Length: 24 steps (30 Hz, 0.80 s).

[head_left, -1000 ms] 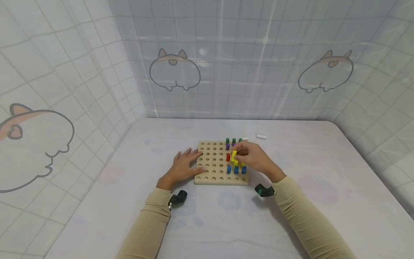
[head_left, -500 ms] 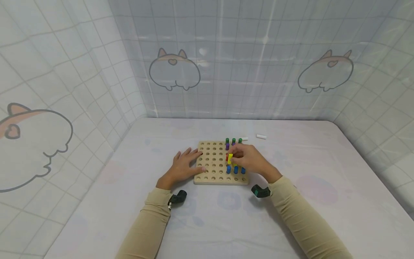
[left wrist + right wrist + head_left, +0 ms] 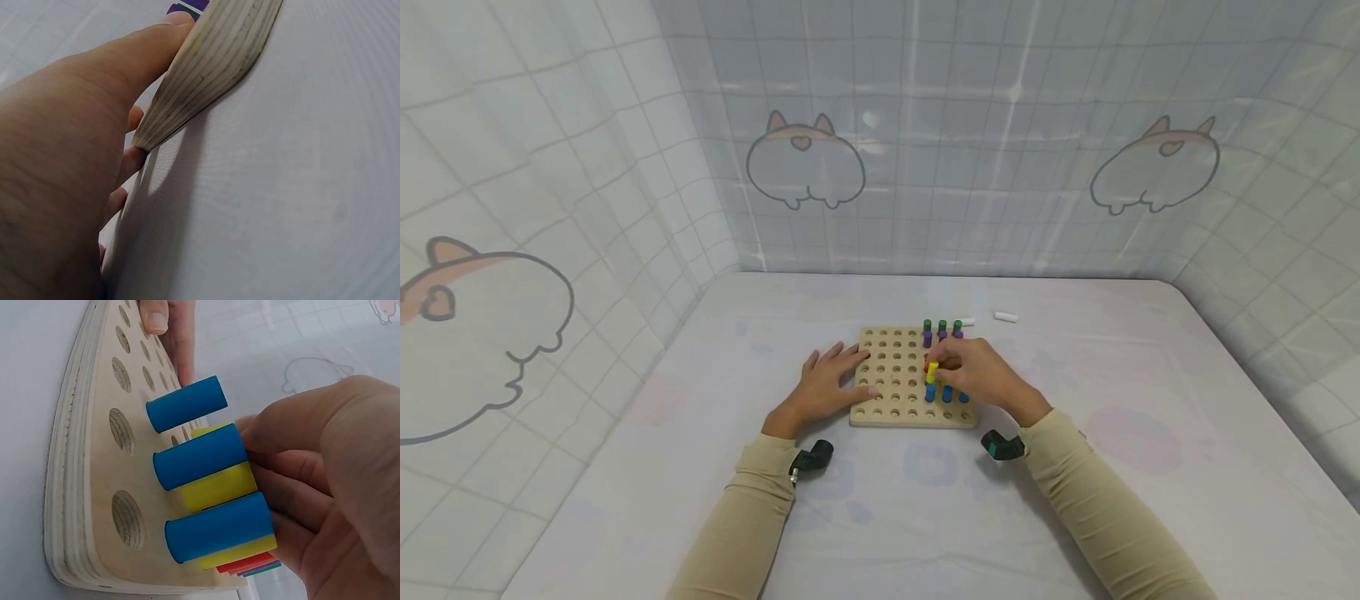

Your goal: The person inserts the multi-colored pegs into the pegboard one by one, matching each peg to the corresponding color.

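A wooden pegboard (image 3: 913,422) with rows of round holes lies flat. My right hand (image 3: 983,375) pinches a yellow peg (image 3: 932,372) between thumb and fingers, over the row behind the blue pegs. Whether its foot sits in a hole is hard to tell. Three blue pegs (image 3: 219,528) stand upright nearest the right wrist camera, with other yellow pegs (image 3: 219,489) behind them. Red, purple and green pegs (image 3: 927,326) stand farther back, some covered by the hand. My left hand (image 3: 820,390) rests spread on the board's left edge, thumb on top.
Two white pegs lie on the table behind the board, the right one (image 3: 1006,317) in fuller view. A pale cloth (image 3: 880,500) covers the table. Tile-patterned sheets (image 3: 970,208) hang at the back and sides.
My right hand has moved left and slightly nearer with the yellow peg, from beside the red peg to in front of it. The left hand has stayed still.
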{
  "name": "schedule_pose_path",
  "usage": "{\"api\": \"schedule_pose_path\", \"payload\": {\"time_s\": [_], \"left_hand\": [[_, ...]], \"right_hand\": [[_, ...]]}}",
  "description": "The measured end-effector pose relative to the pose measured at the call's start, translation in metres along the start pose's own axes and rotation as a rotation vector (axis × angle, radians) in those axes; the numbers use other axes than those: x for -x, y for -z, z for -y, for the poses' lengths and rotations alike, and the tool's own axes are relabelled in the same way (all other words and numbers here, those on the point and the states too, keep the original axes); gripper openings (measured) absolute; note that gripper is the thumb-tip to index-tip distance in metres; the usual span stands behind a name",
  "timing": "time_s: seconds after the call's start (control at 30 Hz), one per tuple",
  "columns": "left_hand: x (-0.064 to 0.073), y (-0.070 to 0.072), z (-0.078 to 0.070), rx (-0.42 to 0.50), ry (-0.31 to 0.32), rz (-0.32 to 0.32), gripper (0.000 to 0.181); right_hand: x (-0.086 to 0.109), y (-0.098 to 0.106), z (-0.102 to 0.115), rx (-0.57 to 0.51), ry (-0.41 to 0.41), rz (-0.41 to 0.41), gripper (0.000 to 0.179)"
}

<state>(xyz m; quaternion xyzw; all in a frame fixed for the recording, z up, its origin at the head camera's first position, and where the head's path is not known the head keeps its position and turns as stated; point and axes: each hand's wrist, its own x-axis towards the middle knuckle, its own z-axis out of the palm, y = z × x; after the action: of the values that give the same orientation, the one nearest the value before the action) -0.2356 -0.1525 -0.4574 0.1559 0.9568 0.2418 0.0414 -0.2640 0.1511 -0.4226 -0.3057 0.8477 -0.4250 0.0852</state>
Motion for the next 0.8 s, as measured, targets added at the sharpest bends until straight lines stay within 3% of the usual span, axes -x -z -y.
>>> {"api": "schedule_pose_path", "payload": {"time_s": [0.4,0.8], "left_hand": [[-0.0003,-0.0015,0.0022,-0.007,0.005,0.002,0.083],[-0.0008,-0.0016,0.0032,-0.007,-0.001,0.0,0.083]], "right_hand": [[0.0014,-0.0037,0.003,0.083,0.027,-0.02,0.02],[-0.0005,-0.0073,0.006,0.13,0.0,-0.032,0.015]]}}
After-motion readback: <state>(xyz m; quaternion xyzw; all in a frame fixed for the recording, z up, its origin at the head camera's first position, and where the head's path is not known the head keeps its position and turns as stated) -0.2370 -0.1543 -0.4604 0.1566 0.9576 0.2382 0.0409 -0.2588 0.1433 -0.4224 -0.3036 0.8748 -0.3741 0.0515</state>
